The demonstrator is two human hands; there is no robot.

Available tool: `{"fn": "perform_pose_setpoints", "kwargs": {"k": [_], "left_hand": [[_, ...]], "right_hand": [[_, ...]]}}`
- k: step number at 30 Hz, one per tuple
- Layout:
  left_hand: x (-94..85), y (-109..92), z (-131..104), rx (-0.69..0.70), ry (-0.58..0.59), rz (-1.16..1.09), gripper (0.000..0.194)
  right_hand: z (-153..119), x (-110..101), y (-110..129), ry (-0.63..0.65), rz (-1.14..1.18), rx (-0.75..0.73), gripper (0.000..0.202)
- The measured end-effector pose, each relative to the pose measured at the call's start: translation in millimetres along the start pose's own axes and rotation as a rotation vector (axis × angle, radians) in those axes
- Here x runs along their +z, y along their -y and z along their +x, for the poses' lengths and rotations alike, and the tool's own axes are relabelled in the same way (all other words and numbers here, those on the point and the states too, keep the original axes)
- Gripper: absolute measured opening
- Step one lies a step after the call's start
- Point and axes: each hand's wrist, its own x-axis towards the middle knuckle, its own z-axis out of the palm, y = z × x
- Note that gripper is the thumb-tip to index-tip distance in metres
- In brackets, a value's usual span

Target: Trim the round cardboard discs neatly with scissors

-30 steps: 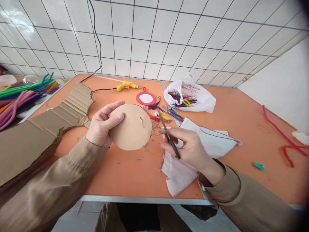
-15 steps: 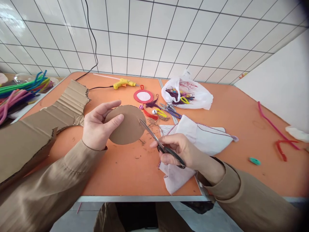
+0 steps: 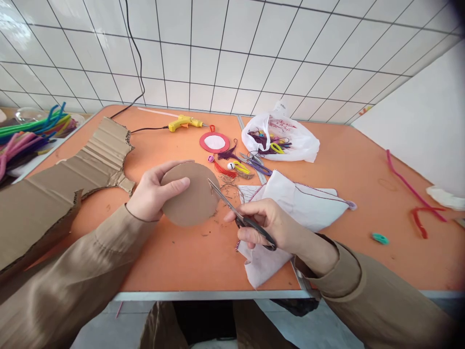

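Between the thumb and fingers of my left hand [image 3: 156, 189] is a round cardboard disc [image 3: 189, 203], held above the table with its flat face toward me. My right hand [image 3: 263, 220] grips black-handled scissors [image 3: 250, 224]. Their blades look nearly closed, and the tips lie over the disc's right part, beside a small nick or torn mark. Whether the tips touch the card I cannot tell. A white cloth [image 3: 301, 201] with dark red stitching lies beneath and beyond my right hand. Left of my left hand rests a large cut piece of cardboard [image 3: 43, 208].
On the orange table [image 3: 174, 269] sit a yellow glue gun [image 3: 185, 123], a red-rimmed round ornament [image 3: 214, 142], purple-handled scissors [image 3: 259, 166] and a white plastic bag [image 3: 300, 140] of tassels. Pipe cleaners [image 3: 32, 133] are piled at left; a magenta one [image 3: 414, 184] lies at right.
My left hand has tilted the cardboard disc to face me more and brought it slightly nearer. The scissor blades now reach a little further over the disc. The view has shifted slightly.
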Motion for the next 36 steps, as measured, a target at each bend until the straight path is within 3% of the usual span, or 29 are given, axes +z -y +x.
{"fn": "perform_pose_setpoints", "kwargs": {"k": [7,15,22,28,36], "left_hand": [[-1.3,3.3,2.8,-0.12,0.077,-0.062,0.045],[-0.4,2.7,2.5,-0.154,0.102,-0.13,0.036],[-0.9,1.9,2.5,-0.164,0.106,-0.09,0.044],[-0.5,1.7,2.1,-0.172,0.104,-0.092,0.044],[0.0,1.3,1.4,-0.188,0.124,-0.112,0.04]], "right_hand": [[-0.9,0.7,-1.4,-0.012,-0.034,-0.009,0.03],[-3.6,0.2,-2.6,-0.052,-0.129,0.002,0.029],[-2.7,-1.4,-2.6,-0.13,-0.396,-0.126,0.017],[-2.4,-1.1,-2.4,-0.193,-0.595,-0.235,0.02],[-5.9,1.4,1.0,-0.176,-0.553,-0.235,0.029]]}}
